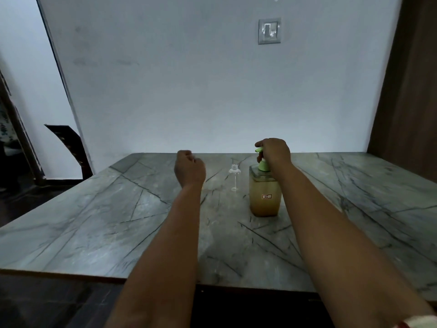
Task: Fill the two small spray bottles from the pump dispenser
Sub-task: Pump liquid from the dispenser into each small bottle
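Observation:
The pump dispenser [265, 197] is a clear square bottle of amber liquid with a green pump head, standing on the marble table [94, 221] right of centre. My right hand [274, 153] grips the green pump head from above, and the nozzle points left. One small clear spray bottle [234, 177] stands upright without its cap just left of the dispenser; it looks empty. My left hand [189, 170] hovers further left with its back to me and its fingers curled. Whatever it may hold is hidden behind it. No second small bottle is plainly visible.
The table's far edge meets a pale wall with a switch plate [269, 31]. A dark chair back [71, 147] stands off the far left corner. A brown wooden panel [411, 91] rises at the right. The table's near edge runs under my forearms.

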The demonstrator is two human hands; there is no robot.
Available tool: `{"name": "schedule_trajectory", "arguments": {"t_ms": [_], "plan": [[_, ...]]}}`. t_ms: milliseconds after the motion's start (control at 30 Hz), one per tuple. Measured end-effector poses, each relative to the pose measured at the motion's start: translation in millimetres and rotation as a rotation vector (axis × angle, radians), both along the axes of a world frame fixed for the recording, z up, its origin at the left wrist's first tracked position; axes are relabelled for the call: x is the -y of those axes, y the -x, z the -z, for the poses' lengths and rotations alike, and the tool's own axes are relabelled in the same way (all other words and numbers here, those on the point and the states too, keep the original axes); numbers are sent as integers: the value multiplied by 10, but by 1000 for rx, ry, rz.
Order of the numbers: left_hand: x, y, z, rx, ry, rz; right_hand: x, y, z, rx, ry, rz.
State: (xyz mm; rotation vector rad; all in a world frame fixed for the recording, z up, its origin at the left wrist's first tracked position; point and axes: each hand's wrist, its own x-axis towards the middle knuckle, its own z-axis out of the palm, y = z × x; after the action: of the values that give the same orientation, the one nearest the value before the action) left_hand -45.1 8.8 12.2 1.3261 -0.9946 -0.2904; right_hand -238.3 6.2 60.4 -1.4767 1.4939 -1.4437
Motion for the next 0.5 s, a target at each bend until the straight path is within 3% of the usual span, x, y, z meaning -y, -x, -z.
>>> {"name": "schedule_trajectory", "arguments": {"t_ms": [133,233,500], "plan": [[375,-194,263,245,-264,68,-30,6,39,50,31,26],[567,-267,420,295,-375,154,-26,10,57,21,50,26],[756,-273,585,279,-329,166,-28,7,83,90,83,56]]}}
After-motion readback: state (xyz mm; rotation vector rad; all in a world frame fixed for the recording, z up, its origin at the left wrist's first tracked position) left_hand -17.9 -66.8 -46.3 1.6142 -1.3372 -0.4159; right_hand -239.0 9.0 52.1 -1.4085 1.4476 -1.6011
